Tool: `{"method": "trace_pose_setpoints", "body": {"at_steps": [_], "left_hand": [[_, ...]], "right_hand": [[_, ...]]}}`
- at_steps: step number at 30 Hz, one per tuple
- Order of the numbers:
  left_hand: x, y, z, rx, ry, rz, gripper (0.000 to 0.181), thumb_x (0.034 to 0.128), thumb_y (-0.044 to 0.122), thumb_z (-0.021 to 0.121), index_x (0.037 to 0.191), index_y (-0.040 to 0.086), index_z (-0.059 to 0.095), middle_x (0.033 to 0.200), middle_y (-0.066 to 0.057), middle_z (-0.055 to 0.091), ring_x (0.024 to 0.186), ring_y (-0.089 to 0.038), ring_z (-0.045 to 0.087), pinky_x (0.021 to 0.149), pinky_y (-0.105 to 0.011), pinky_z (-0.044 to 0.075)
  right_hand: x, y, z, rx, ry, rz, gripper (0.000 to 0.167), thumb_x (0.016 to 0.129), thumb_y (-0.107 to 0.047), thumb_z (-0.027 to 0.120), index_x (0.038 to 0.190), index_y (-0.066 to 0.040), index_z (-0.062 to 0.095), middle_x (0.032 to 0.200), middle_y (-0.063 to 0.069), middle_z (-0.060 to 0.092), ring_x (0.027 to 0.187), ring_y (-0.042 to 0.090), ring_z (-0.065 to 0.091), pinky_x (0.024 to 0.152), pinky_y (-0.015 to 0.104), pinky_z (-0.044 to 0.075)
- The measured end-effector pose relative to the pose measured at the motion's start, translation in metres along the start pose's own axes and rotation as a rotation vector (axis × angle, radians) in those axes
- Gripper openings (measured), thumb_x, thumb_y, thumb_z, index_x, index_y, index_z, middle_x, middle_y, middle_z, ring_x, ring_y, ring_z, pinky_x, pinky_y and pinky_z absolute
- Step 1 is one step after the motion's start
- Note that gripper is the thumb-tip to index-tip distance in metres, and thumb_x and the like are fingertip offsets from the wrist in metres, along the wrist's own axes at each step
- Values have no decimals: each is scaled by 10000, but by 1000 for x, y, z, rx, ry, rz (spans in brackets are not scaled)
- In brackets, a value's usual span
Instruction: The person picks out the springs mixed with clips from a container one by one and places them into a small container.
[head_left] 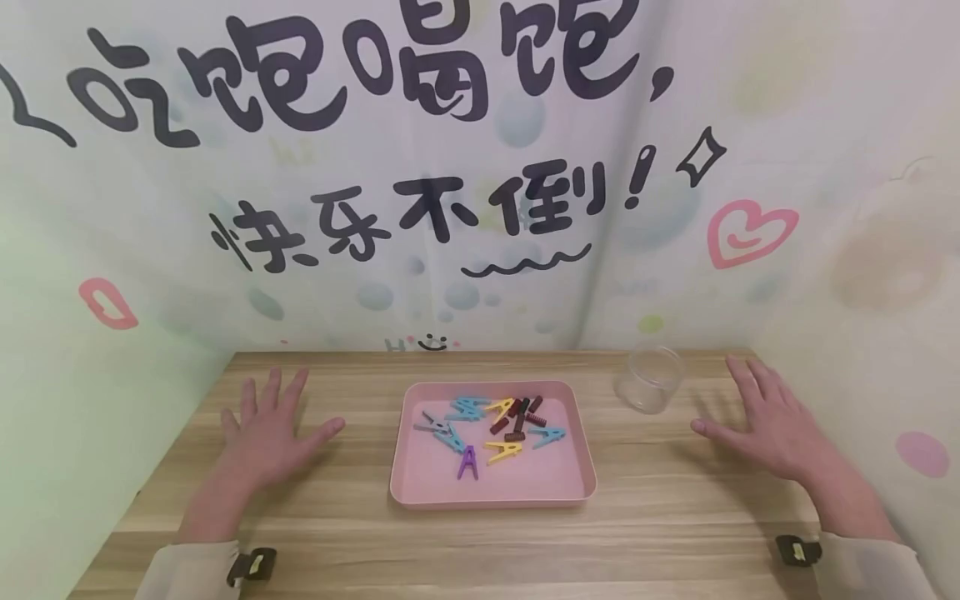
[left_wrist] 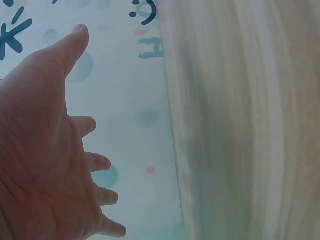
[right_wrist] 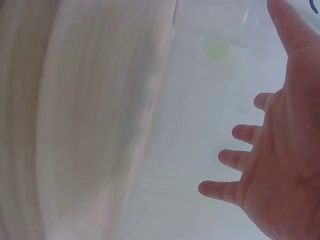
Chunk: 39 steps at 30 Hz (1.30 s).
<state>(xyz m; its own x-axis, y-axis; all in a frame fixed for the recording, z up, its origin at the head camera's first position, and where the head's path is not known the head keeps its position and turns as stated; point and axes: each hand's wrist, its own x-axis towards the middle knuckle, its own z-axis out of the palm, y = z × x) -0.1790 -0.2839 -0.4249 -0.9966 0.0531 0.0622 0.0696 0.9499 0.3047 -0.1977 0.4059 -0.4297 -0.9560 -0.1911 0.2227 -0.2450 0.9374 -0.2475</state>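
Fingers spread, my left hand (head_left: pixel 268 437) is held over the left part of the table, touching none of the objects. My right hand (head_left: pixel 772 425) is likewise spread on the right side and holds nothing; nearest to it stands a clear, round container (head_left: pixel 652 382). Between the hands lies a pink tray (head_left: pixel 491 493). In it are several small clips: blue ones (head_left: pixel 547 436), yellow ones (head_left: pixel 502 452), a purple clip (head_left: pixel 468 463) and a greyish clip (head_left: pixel 432 423). Several dark brown, ridged small pieces (head_left: pixel 519 423) lie at the tray's upper right.
The wood-grain table (head_left: pixel 525 554) meets a printed curtain-like wall (head_left: pixel 480 308) at its back edge, with more wall close on the left and right. Each sleeve has a black strap device (head_left: pixel 255 565) at the wrist.
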Motion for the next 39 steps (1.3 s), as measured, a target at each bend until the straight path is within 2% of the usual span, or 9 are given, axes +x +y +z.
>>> {"method": "trace_pose_setpoints", "body": {"at_steps": [5,11,18,23,30,35,39], "left_hand": [[1,1,-3,-5,11,6,1070,984,755,516,1714,111,73,1698,-364,-28,1491,-678,-120,1036,-917,-70],[1,1,-4,-14,26,18,1076,974,766,526,1715,122,85,1700,-364,9,1494,-689,-63,1047,-918,-25],[3,5,-5,-21,40,57,1060,980,732,560,1700,71,149,1681,-384,98,1484,-699,62,1068,-904,117],[4,10,-4,-86,43,92,1050,987,681,607,1683,22,180,1658,-403,154,1472,-689,137,1113,-848,186],[6,21,-2,-225,14,122,1013,1009,605,639,1680,9,169,1657,-369,206,1478,-632,217,1123,-813,253],[7,28,0,-286,2,136,989,1021,595,629,1676,1,187,1655,-348,250,1494,-579,259,1157,-764,267],[8,33,5,-336,-10,137,966,1023,589,633,1667,-4,224,1627,-337,322,1428,-555,395,1125,-729,366]], "right_hand": [[0,-2,-4,15,2,-7,1198,896,-594,786,1712,-91,67,1667,379,145,1465,670,175,1079,840,218],[0,-6,-9,17,9,-29,1210,880,-590,807,1710,-91,81,1658,376,167,1459,670,185,1074,841,227],[1,-16,-14,19,27,-66,1225,847,-562,851,1704,-77,123,1630,379,219,1441,646,237,1054,837,265],[3,-24,-17,36,45,-93,1224,828,-533,878,1702,-80,150,1636,360,229,1440,630,251,1083,825,250],[8,-35,-19,77,85,-148,1199,804,-497,915,1694,-86,224,1630,315,289,1453,566,291,1176,726,257],[12,-49,-21,119,72,-167,1173,811,-486,918,1696,-119,240,1643,275,307,1458,545,310,1088,756,343],[15,-60,-18,170,56,-202,1127,833,-440,916,1689,-117,259,1639,253,331,1443,545,342,1025,769,391]]}}
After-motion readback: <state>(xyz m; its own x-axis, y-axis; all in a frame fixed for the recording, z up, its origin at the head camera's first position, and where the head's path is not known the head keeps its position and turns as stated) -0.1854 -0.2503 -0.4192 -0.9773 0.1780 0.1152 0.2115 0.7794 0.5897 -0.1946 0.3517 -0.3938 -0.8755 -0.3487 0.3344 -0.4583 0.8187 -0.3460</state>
